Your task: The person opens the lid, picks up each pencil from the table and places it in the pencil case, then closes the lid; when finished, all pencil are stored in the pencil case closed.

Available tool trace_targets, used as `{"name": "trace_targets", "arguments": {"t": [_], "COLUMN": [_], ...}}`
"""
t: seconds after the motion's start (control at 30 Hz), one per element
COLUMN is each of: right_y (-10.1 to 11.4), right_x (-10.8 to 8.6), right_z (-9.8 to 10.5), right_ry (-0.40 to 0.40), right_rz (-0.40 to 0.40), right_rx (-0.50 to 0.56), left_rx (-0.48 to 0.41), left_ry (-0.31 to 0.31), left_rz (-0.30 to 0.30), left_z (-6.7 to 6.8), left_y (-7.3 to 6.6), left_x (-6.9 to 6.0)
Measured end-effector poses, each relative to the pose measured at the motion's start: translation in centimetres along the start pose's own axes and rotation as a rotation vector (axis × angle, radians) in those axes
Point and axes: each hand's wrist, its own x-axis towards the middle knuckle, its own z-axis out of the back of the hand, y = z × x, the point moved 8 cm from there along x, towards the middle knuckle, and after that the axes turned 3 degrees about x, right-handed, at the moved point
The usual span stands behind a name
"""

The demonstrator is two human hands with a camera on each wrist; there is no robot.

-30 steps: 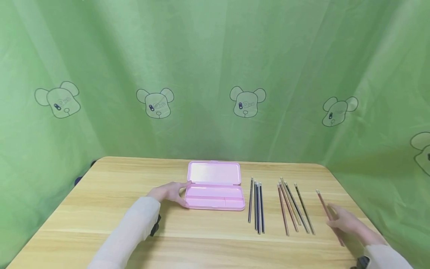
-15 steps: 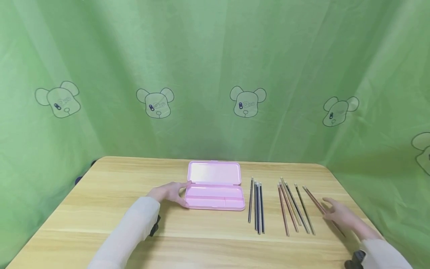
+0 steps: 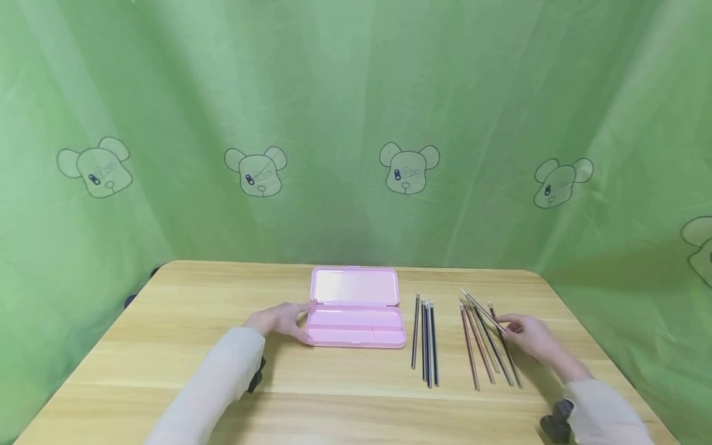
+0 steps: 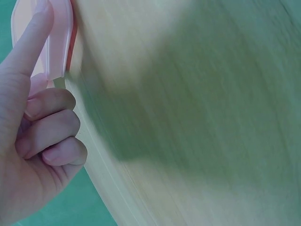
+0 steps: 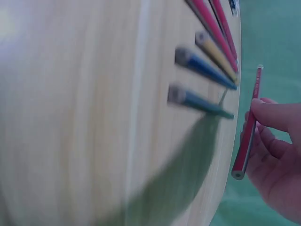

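Note:
A pink pencil case lies with its lid raised at the back of the table. My left hand grips its left end, thumb at the front corner and forefinger near the hinge. In the left wrist view the other fingers are curled under the palm. My right hand pinches a red pencil between thumb and fingers, tilted and raised off the table. It hangs over a loose fan of pencils; a red pencil and a green pencil lie there with several others.
Several dark blue pencils lie side by side between the case and the fan. The wooden table has a green curtain behind it and at both sides.
My right hand has lifted the red pencil from the table's right side and carried it left, over the other pencils. My left hand and the pencil case have stayed put.

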Motion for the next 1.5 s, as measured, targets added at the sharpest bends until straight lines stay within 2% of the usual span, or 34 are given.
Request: {"name": "trace_targets", "arguments": {"t": [0.1, 0.2, 0.23, 0.33, 0.43, 0.5, 0.77, 0.97, 1.2, 1.33, 1.5], "right_y": [1.1, 2.2, 2.5, 3.8, 5.3, 6.3, 8.9, 11.6, 15.4, 17.4, 18.8], "right_x": [0.7, 1.3, 1.6, 2.2, 2.8, 3.3, 5.0, 6.3, 7.0, 7.5, 8.2], "right_z": [-0.6, -1.2, -1.4, -2.0, -2.7, -3.3, -6.4, -8.2, -10.2, -11.2, -12.6], "right_ry": [-0.022, -0.037, -0.043, -0.038, -0.027, -0.005, 0.073, 0.083, 0.139, 0.162, 0.188], "right_rz": [0.049, 0.128, 0.183, 0.254, 0.267, 0.225, 0.198, 0.29, 0.398, 0.437, 0.452], "right_rx": [0.019, 0.077, 0.113, 0.168, 0.182, 0.165, 0.159, 0.113, 0.056, 0.042, 0.013], "left_rx": [-0.006, -0.013, -0.013, -0.009, -0.007, -0.007, -0.011, -0.005, 0.003, 0.017, 0.016], "left_ry": [0.0, -0.001, -0.001, 0.001, 0.001, 0.002, 0.004, 0.002, 0.003, 0.003, 0.001], "left_rz": [-0.004, -0.004, -0.005, -0.006, -0.005, -0.001, 0.003, -0.001, 0.002, -0.006, -0.004], "left_z": [-0.1, -0.3, -0.3, -0.3, -0.3, -0.3, -0.2, -0.1, -0.2, -0.3, -0.3], "left_y": [0.1, 0.2, 0.3, 0.3, 0.4, 0.4, 0.5, 0.4, 0.3, 0.5, 0.6], "left_x": [0.0, 0.0, 0.1, 0.2, 0.2, 0.3, 0.2, 0.3, 0.3, 0.4, 0.6]}}
